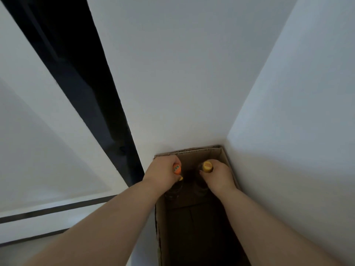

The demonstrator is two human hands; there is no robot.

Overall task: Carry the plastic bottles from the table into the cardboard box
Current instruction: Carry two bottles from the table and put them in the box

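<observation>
Plastic bottles, dark bodies lost in cardboard box (225, 156) shadow. Left grip (163, 174) clasping orange cap (177, 169); right grip (219, 176) clasping yellow cap (207, 166)

Your forearms are bare from the bottom edge of the frame up to the wrists: no sleeves, cuffs or gloves in view. Your left hand (163, 174) shows no watch, band or bracelet at the wrist, and no ring on the part that is visible. Your right hand (218, 176) is likewise bare, wrist uncovered. Fingernails look short where they show; detail there is soft and dim, so polish cannot be told. Both arms are evenly lit, smooth in outline.
</observation>
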